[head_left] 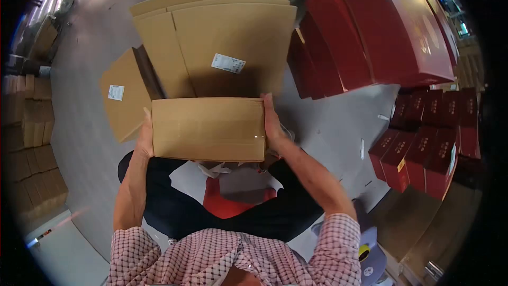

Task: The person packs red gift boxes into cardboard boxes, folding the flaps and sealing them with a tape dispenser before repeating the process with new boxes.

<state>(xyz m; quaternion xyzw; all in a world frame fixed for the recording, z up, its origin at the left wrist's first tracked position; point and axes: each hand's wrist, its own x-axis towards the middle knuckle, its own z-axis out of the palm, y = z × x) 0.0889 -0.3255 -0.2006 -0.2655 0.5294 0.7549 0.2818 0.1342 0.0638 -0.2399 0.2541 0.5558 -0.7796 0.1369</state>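
Note:
Between my two hands is a closed brown cardboard box (pixel 208 130), held level above my lap. My left hand (pixel 145 136) presses flat against its left end, thumb up near the top edge. Against the right end lies my right hand (pixel 272 121), with fingertips at the far corner. Just beyond the box stands a large flattened carton (pixel 238 32) with a white label (pixel 228 63). To its left leans a smaller labelled carton (pixel 129 106). The undersides of both hands are hidden.
Large red boxes (pixel 365 32) stand at the far right, with several smaller red boxes (pixel 418 153) stacked nearer. Brown boxes (pixel 34 175) are piled along the left side. A tape roll (pixel 364 252) lies by my right elbow. Grey floor (pixel 84 100) shows between the stacks.

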